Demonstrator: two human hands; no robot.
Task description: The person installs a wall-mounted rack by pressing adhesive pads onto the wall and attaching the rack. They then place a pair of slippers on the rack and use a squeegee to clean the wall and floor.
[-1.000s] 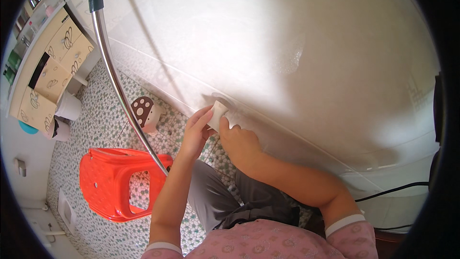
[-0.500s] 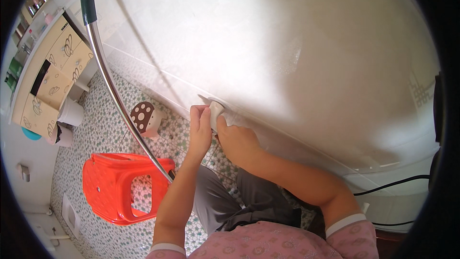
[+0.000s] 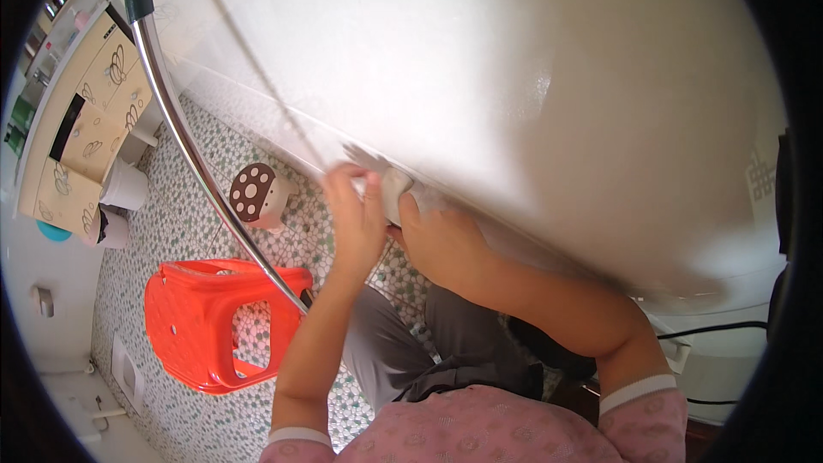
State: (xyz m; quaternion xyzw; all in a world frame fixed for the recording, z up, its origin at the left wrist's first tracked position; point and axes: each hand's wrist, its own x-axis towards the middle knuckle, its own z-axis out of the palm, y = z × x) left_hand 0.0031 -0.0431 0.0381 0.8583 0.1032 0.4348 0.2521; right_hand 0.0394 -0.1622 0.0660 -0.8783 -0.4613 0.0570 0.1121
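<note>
A small off-white, rounded, blocky thing [image 3: 395, 194] is in my right hand [image 3: 439, 238], its fingers closed around the lower end. Its exact kind does not show. Close beside it on the left, my left hand [image 3: 353, 210] is raised with thumb and fingers apart; the fingertips are smeared by motion. Both hands are in front of the pale, glossy wall [image 3: 446, 77], near its lower edge. A hand-like shadow falls on the wall just above them.
A curved metal tube [image 3: 184, 133] with a dark green sleeve crosses the left side. Beyond it are a red plastic stool [image 3: 201, 326], a small stool with a spotted brown top [image 3: 251, 193], a cream cabinet [image 3: 90, 137] and a white bin [image 3: 126, 189]. A black cable [image 3: 711, 328] runs at right.
My left fingers have come away from the off-white thing, moving slightly up and left and spreading. My right hand keeps hold of it. The whole view has shifted slightly.
</note>
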